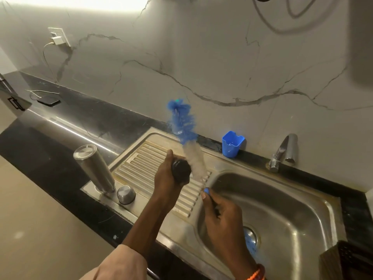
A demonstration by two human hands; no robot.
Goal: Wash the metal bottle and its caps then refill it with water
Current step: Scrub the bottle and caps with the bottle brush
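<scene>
Over the ribbed steel draining board point(141, 168), left hand point(167, 178) curled round a round black cap point(181, 170), right hand point(220, 217) pinching the thin handle of a long blue-and-grey bristled bottle brush point(186, 136), bristles blurred and pointing up toward the wall just beside the cap. Tall brushed-metal bottle point(93, 168) standing upside down at the near-left corner of the drainer, leaning slightly, with a small domed metal cap point(126, 194) just beside its mouth end. Judged to be the cap-scrubbing step, bottle apparently set to drain, refilling not yet begun. Next likely calls for bringing bristles against the black cap, then rinsing under the chrome tap point(282, 152), which shows no running water. Stainless sink basin point(302, 209) with something blue at the drain, too blurred to name. Small blue plastic cup point(232, 144) on the back ledge against the grey-veined marble wall. Black stone countertop point(50, 158) to the left, dark phone point(48, 101) near the wall with a white cable, charger in a wall socket point(58, 37) above
</scene>
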